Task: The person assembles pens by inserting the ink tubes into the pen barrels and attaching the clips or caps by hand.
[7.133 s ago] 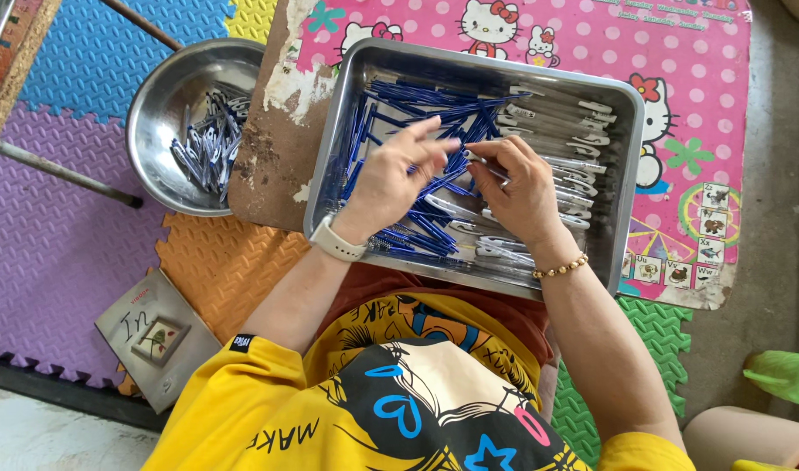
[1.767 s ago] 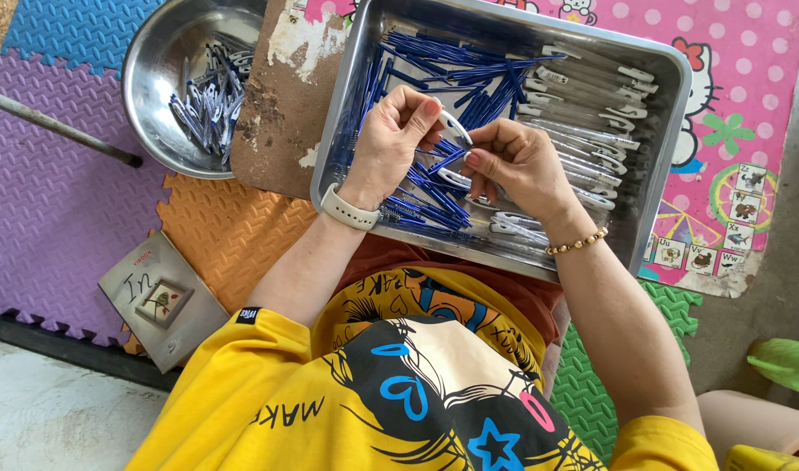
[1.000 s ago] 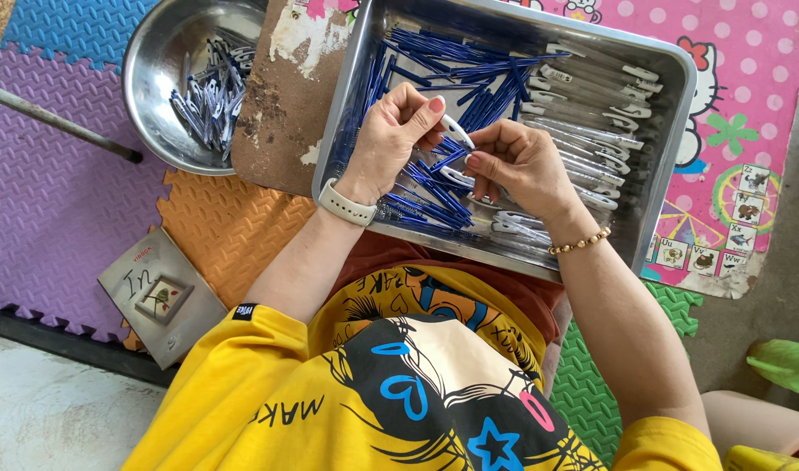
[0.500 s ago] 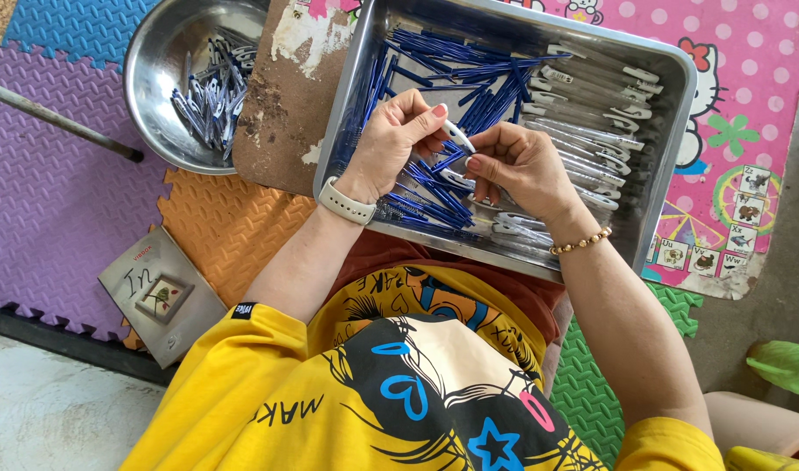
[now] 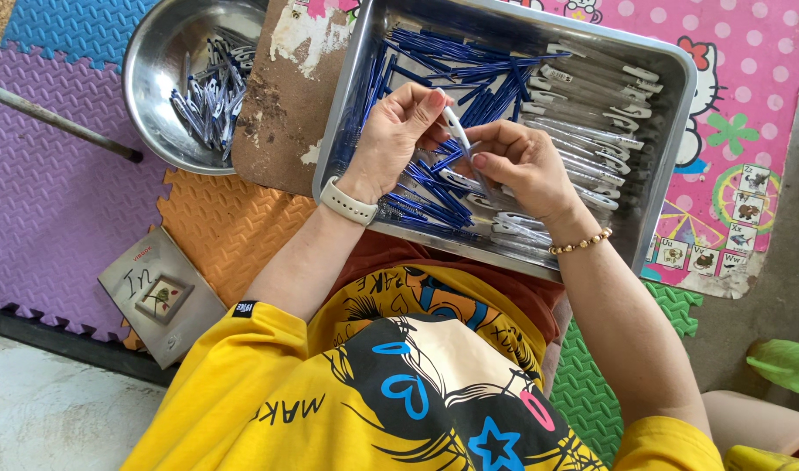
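The big rectangular metal tray (image 5: pixel 669 113) is shiny and smooth. The round metal bowl (image 5: pixel 146 78) shines too. The thin blue plastic refills (image 5: pixel 469 65) look glossy, and the clear plastic pen tubes (image 5: pixel 591 105) are smooth and see-through. The colourful foam floor mats (image 5: pixel 59 201) look soft, matt and bumpy. The brown board (image 5: pixel 282 105) looks rough and worn, with peeling paint. The yellow cloth shirt (image 5: pixel 242 392) looks soft and matt.

Lighting: bright, even daylight; colours saturated. Shadows: soft, short, under the hands inside the tray (image 5: pixel 669 131). Glare: pale sheen on the tray rim and in the bowl (image 5: pixel 151 78). Focus: sharp throughout; no motion blur. Distortion: slight at the edges.
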